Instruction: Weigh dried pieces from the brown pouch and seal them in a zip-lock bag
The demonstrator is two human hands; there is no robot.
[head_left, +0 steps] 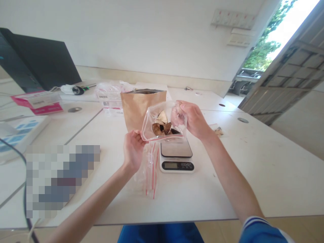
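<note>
A clear zip bag [149,123] with a red seal line hangs above the scale, held between both hands. Inside it lie several brown and cream dried slices [162,123], perhaps mushroom. My left hand [134,148] pinches the bag's lower left corner by the seal. On the other side, my right hand [192,116] grips the bag's right part, its fingers partly seen through the plastic. Below is a kitchen scale [176,150] with a dark display, its plate partly hidden by the bag. A brown paper pouch [135,106] stands upright behind, its top open.
Several flat zip bags [150,172] lie left of the scale. A small filled bag [217,130] rests beyond my right forearm. Pink-and-white boxes [110,96] and a black monitor [48,60] stand at the back left. A blurred-out patch [63,179] covers something at left.
</note>
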